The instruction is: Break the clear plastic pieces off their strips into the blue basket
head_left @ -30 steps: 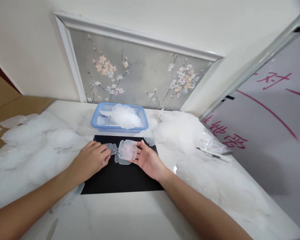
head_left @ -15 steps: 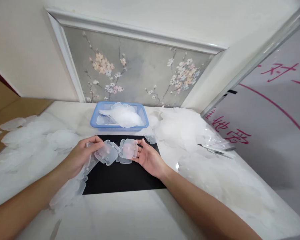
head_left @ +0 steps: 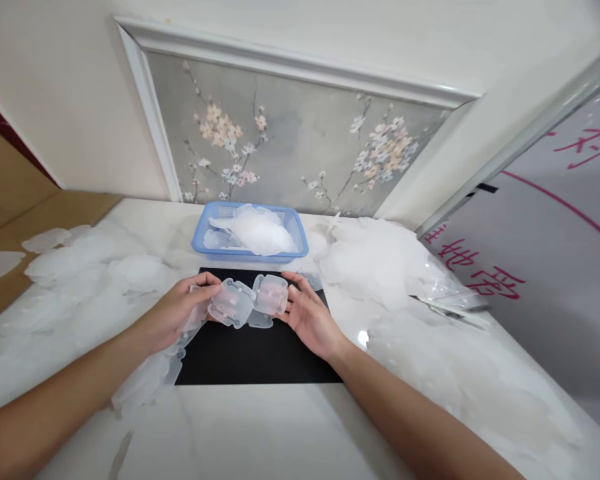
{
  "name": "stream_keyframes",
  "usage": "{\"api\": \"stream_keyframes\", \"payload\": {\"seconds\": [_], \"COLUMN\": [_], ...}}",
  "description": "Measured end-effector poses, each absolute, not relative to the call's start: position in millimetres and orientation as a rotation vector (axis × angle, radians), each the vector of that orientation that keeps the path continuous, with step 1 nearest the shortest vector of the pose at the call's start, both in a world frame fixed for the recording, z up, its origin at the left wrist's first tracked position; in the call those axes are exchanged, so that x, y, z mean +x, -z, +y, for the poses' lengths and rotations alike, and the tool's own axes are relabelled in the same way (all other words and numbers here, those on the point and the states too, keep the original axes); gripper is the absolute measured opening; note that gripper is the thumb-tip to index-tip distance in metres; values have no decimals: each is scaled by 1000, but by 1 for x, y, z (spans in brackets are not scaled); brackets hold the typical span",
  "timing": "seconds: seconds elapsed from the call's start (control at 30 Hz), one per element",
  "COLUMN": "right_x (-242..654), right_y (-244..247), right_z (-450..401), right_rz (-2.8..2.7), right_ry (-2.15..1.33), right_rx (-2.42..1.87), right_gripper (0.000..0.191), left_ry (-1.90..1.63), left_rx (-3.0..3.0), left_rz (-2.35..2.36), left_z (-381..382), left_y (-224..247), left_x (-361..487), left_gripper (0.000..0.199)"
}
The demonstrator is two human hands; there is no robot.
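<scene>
- Left plate [head_left: 230, 303] and right plate [head_left: 271, 295], side by side over the far half of the black mat [head_left: 250, 360]: thin, frosted, see-through, rounded at the corners, little marks near the edges; whether they touch or overlap, I can't tell.
- And look at the left hand [head_left: 177, 310]: nearly closed, thumb and fingers pinching the left plate by its outer edge.
- Right hand [head_left: 317, 323], half open, fingers loosely spread; it has hold of the right plate by its outer edge, some fingertips hidden behind.
- Below the right plate, a third plate [head_left: 260, 321] peeks out.
- Down at the mat's near left corner, loose plates [head_left: 145, 383] spread on the desk [head_left: 230, 433].
- A broad white heap [head_left: 65, 293] covers the desk's left side; a second pile [head_left: 365, 260] crowds its far right corner!
- Beyond the mat's far edge, one blue basket [head_left: 225, 255], filled with white pieces [head_left: 263, 230].
- Right at the back, above the desk's far edge, a framed floral panel [head_left: 290, 133].
</scene>
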State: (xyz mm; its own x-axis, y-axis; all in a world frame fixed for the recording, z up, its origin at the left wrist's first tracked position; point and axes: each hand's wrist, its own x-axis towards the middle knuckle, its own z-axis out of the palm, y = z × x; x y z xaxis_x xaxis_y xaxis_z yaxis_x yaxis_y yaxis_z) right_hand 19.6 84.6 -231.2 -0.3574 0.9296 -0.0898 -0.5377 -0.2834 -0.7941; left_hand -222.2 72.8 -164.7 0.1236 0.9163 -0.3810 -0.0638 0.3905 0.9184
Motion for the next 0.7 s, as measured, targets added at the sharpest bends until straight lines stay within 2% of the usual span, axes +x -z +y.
{"api": "stream_keyframes", "payload": {"seconds": [0.07,0.17,0.27,0.33,0.43,0.57,0.7], "right_x": [20,17,10,5,1,1,3], "right_y": [231,227,222,222,227,230,226], "right_z": [83,76,68,64,66,73,77], "right_rz": [-988,-1402,-1756,-1758,-1386,-893,-818], "right_ry": [-1610,-1205,-1073,-1164,-1461,-1805,-1780], "right_rx": [-800,-926,-807,-771,-836,-770,-804], "right_gripper": [44,30,41,51,43,47,40], "left_ry": [-869,-859,-849,-816,-833,-977,-1036], "left_rx": [894,877,872,853,797,731,623], "left_rz": [1219,1198,1074,981,955,965,931], "left_z": [73,71,68,66,65,69,73], "left_y": [165,165,163,161,157,155,153], "left_x": [-222,-218,-213,-211,-212,-219,-223], "left_gripper": [30,27,24,30,32,27,40]}}
